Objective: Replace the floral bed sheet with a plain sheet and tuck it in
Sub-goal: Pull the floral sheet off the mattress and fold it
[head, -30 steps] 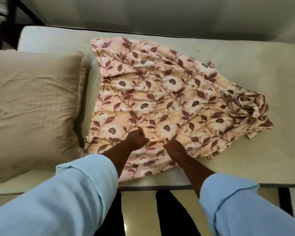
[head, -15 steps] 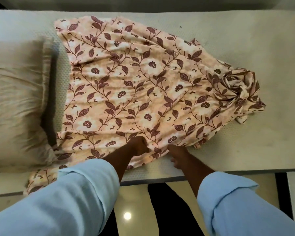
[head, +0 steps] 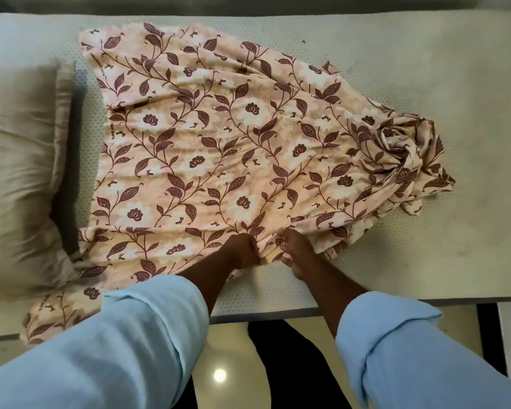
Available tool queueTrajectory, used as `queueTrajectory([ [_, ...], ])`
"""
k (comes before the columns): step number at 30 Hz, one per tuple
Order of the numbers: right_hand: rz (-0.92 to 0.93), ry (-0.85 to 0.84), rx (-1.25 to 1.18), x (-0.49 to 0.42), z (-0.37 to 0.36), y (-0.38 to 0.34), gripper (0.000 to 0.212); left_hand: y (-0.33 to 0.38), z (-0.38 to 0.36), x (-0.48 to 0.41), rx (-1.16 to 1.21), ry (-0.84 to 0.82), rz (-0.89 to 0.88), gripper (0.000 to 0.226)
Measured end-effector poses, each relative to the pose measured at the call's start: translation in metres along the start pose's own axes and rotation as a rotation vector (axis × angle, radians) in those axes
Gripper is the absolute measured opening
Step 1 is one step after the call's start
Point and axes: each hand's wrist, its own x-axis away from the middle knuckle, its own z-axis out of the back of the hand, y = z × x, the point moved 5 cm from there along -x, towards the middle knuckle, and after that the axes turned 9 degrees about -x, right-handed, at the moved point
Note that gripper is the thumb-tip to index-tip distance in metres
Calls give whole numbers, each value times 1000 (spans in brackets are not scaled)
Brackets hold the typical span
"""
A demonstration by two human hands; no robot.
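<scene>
Cloth is bunched in both fists, left hand point(head: 242, 250) and right hand point(head: 294, 249) side by side on the near hem of the floral bed sheet point(head: 219, 143), which stretches ahead left-to-right across the mattress point(head: 425, 69), wadded at its right end.

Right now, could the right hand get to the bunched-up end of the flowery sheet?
Probably yes: the right hand grips the floral sheet, and only flat cloth and mattress lie before the bunched end.

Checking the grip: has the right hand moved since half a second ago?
Yes. The right hand slid left toward the pillow and away from the near mattress edge, now pinching the sheet.
</scene>
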Motion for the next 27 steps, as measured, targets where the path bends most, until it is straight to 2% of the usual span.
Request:
queueTrajectory([
  [4, 54, -36, 23, -1, 6, -3, 20, 9, -17, -9, -100, 5, -103, 33],
  [7, 110, -41, 67, -3, 10, -6, 24, 6, -28, -12, -266, 36, -109, 47],
  [14, 317, -53, 206, -18, 17, -10, 21, 0, -42, -17, -457, 279, -139, 22],
  [16, 344, -45, 256, -19, 16, -13, 21, -1, -44, -19, -476, 314, -166, 22],
  [21, 386, -63, 344, -12, 17, -17, 18, -6, -44, -21, -341, 249, -108, 27],
  [23, 402, -69, 438, -10, 17, -20, 26, 1, -38, -19, -272, 204, -97, 20],
  [25, 428, -76, 589, -6, 19, -23, 25, 5, -27, -16, -99, 195, -68, 15],
  [27, 476, -154, 729, 1, 21, -27, 18, 11, -11, -11, 57, 199, -37, 21],
])
